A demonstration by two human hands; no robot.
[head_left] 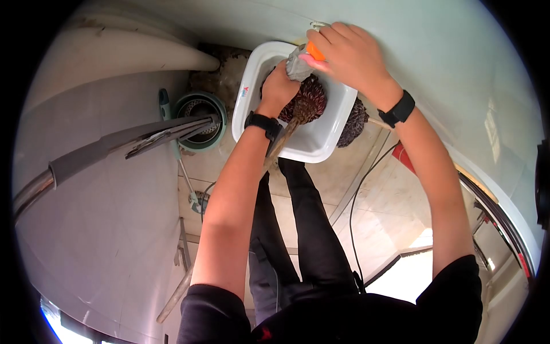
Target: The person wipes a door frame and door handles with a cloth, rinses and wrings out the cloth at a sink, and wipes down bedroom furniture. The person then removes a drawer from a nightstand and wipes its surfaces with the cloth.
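Note:
A white basin [247, 97] stands by the wall, with a mop head of dark red strands [312, 103] in it. The mop's wooden handle [286, 140] slants down past my left wrist. My left hand [279, 89] is closed at a crumpled grey, cloth-like piece [299, 64] above the basin; its fingertips are partly hidden. Higher up, my right hand [350, 56] curls its fingers round an orange piece [314, 51], close against the grey one. A pink edge shows under the right fingers. What the orange piece belongs to cannot be made out.
Left of the basin is a green-rimmed mop bucket [222, 129], with a grey pole-like tool [109, 140] reaching over it. A second dark mop head [353, 123] lies right of the basin. A black cable [353, 209] crosses the floor; a pale pipe [126, 49] runs upper left.

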